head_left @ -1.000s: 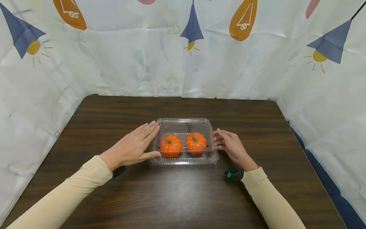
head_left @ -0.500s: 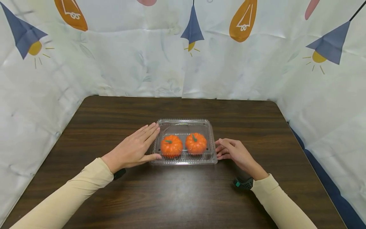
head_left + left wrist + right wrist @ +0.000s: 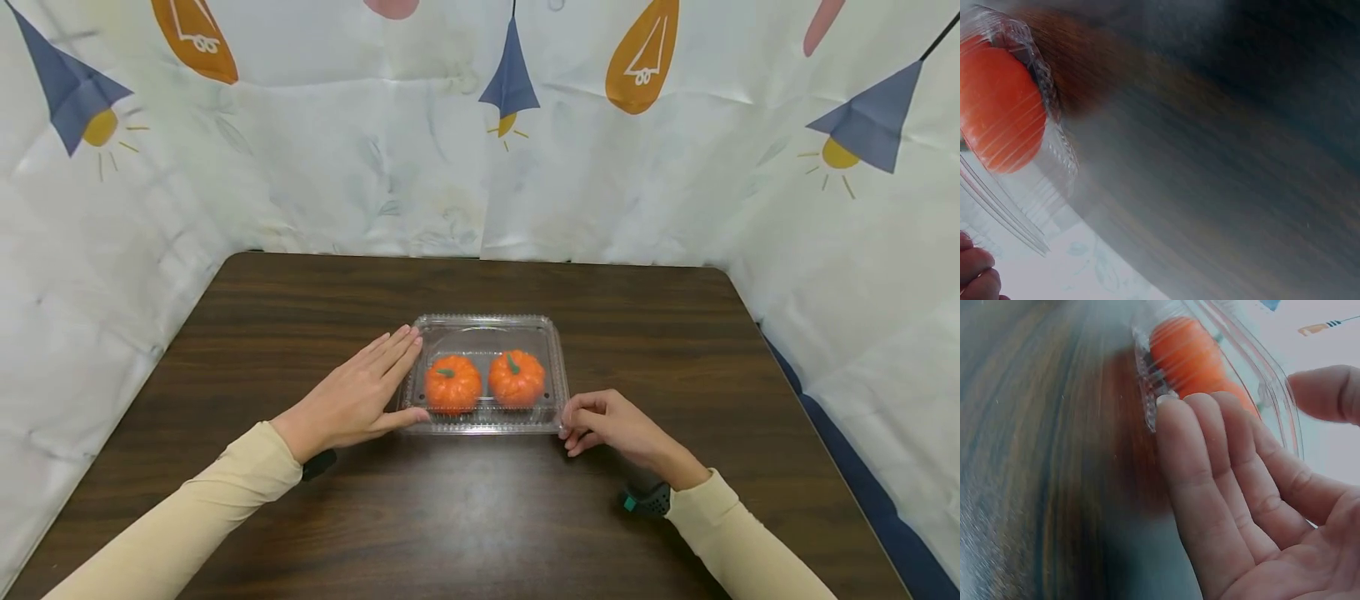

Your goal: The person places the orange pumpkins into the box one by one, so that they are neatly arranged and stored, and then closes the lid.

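Note:
A clear plastic clamshell box (image 3: 486, 321) lies shut in the middle of the dark wooden table (image 3: 480, 517), with two orange pumpkins (image 3: 453, 384) (image 3: 517, 378) side by side inside. My left hand (image 3: 375, 383) lies flat along the box's left side, fingers straight, thumb at the front left corner. My right hand (image 3: 581, 421) touches the front right corner with its fingertips. In the right wrist view the fingers (image 3: 1210, 456) reach the box rim (image 3: 1147, 394) beside a pumpkin (image 3: 1185, 353), the thumb (image 3: 1329, 394) held apart. The left wrist view shows a pumpkin (image 3: 997, 106) behind the plastic (image 3: 1054, 162).
White sheets printed with blue and orange lamps (image 3: 510, 75) wall in the table at the back and both sides. A dark band (image 3: 318, 464) sits at my left wrist and a black and teal one (image 3: 647, 500) at my right. Bare tabletop surrounds the box.
My right hand has slid from the box's right side back toward me to its front right corner. The left hand has stayed against the left side.

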`<state>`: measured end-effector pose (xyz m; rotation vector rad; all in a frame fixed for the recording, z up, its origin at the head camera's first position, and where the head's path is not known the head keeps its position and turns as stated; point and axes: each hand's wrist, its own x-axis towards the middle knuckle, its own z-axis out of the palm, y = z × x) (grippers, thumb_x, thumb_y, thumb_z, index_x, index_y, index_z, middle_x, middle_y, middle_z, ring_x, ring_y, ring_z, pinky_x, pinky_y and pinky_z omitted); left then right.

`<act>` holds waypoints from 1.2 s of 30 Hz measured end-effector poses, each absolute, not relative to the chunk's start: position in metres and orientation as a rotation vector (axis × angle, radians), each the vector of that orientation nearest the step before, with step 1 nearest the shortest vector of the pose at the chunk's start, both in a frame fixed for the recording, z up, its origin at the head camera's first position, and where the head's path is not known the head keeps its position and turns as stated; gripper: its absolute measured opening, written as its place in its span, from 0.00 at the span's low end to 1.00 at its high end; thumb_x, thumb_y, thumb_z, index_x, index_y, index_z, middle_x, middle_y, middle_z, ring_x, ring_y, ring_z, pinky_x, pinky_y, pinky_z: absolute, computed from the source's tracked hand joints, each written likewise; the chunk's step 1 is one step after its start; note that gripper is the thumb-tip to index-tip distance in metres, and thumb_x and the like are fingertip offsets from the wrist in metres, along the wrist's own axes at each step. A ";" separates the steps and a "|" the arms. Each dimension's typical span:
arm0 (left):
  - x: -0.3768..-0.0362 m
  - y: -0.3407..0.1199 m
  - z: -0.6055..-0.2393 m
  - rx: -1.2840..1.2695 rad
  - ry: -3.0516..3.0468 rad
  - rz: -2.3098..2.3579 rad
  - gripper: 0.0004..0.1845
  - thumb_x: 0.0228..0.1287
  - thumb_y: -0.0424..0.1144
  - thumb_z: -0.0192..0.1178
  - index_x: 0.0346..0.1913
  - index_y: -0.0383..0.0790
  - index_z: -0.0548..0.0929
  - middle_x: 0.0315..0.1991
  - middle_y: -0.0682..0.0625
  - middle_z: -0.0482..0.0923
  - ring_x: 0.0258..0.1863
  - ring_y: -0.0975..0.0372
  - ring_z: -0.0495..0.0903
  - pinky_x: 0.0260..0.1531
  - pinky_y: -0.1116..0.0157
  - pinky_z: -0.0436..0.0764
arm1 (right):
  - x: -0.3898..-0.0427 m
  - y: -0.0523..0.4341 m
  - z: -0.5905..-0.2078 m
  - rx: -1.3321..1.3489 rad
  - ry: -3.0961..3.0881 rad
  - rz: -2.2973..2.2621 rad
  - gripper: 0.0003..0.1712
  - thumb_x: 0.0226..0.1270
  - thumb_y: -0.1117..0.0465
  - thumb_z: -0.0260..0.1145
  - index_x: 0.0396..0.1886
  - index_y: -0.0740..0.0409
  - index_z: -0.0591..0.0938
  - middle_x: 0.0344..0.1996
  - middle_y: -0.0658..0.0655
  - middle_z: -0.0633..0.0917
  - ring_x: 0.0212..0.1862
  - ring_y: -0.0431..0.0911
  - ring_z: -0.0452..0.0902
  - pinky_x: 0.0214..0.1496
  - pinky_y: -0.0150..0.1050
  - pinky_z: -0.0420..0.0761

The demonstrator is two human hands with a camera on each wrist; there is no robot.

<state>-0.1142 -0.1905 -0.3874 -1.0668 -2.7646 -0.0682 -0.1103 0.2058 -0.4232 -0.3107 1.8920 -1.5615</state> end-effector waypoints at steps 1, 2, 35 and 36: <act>-0.114 -0.190 -0.388 -1.061 -2.771 -0.081 0.52 0.63 0.72 0.49 0.75 0.33 0.57 0.77 0.39 0.54 0.78 0.50 0.53 0.76 0.52 0.59 | -0.109 0.206 -0.424 -0.310 1.885 -1.568 0.18 0.72 0.55 0.60 0.40 0.70 0.80 0.35 0.61 0.83 0.35 0.49 0.84 0.43 0.46 0.88; -0.113 -0.190 -0.389 -1.055 -2.778 -0.097 0.52 0.63 0.72 0.49 0.75 0.33 0.57 0.77 0.39 0.53 0.79 0.50 0.53 0.76 0.52 0.59 | -0.109 0.206 -0.425 -0.308 1.879 -1.575 0.19 0.72 0.55 0.60 0.40 0.71 0.80 0.34 0.60 0.83 0.34 0.48 0.84 0.43 0.47 0.88; -0.080 -0.203 -0.429 -0.595 -2.959 -1.888 0.14 0.74 0.46 0.52 0.42 0.37 0.80 0.36 0.41 0.84 0.33 0.59 0.84 0.37 0.65 0.85 | -0.101 0.199 -0.432 -0.273 1.912 -1.669 0.17 0.73 0.62 0.54 0.39 0.78 0.75 0.28 0.53 0.81 0.30 0.42 0.81 0.39 0.46 0.88; -0.080 -0.203 -0.430 -0.603 -2.952 -1.922 0.16 0.75 0.46 0.51 0.41 0.35 0.80 0.35 0.40 0.84 0.32 0.59 0.84 0.36 0.64 0.85 | -0.101 0.199 -0.432 -0.276 1.908 -1.671 0.17 0.73 0.62 0.54 0.39 0.78 0.75 0.28 0.53 0.81 0.30 0.42 0.81 0.39 0.46 0.88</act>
